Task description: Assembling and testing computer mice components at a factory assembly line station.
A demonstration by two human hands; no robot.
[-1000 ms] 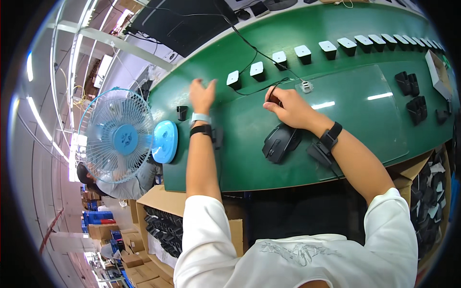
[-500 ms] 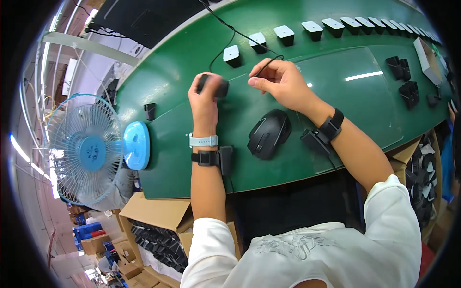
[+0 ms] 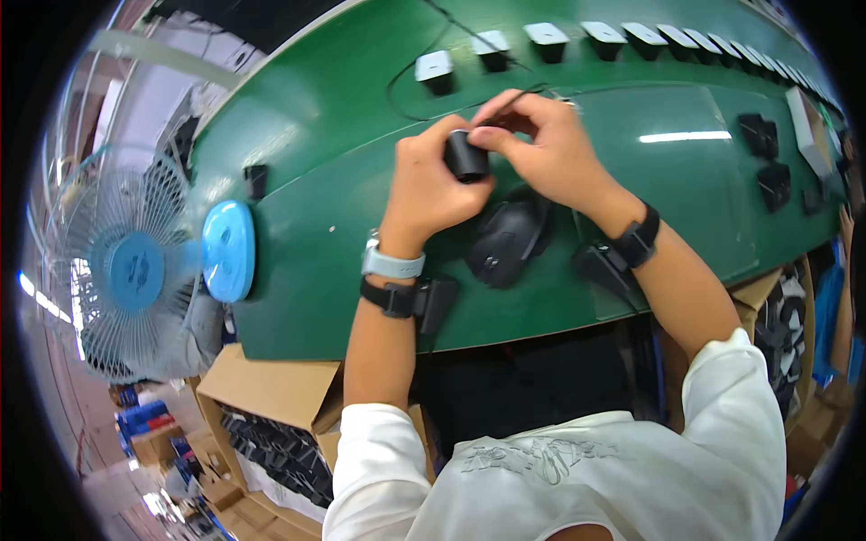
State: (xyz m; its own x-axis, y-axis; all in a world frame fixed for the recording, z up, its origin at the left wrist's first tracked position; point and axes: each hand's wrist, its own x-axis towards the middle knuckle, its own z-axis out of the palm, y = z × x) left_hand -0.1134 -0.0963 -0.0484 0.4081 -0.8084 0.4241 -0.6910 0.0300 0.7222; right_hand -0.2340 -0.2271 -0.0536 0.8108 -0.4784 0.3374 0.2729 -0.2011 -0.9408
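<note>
My left hand [image 3: 424, 189] is closed around a small black plastic housing [image 3: 467, 162], which it holds up over the green table. Close against it, my right hand [image 3: 564, 149] pinches a thin black cable [image 3: 519, 106], its thumb and fingertips at the housing's upper edge. Whether the cable end sits inside the housing I cannot tell, as the fingers cover it. Below the hands lies a black computer mouse [image 3: 505, 248], apart from both. Each of my wrists carries a black strap with a small black device, and the left one also a pale band.
White-topped black blocks [image 3: 546, 41] stand in a row along the table's [image 3: 307, 261] far side. Loose black pieces [image 3: 758, 135] and a white tray [image 3: 809, 131] lie at right. A blue fan [image 3: 135, 270] stands at left. Cardboard boxes [image 3: 271, 388] of black parts flank me.
My left hand has moved right with the black housing, up to my right hand and the cable. The two hands now meet at the housing. The whole view has shifted slightly.
</note>
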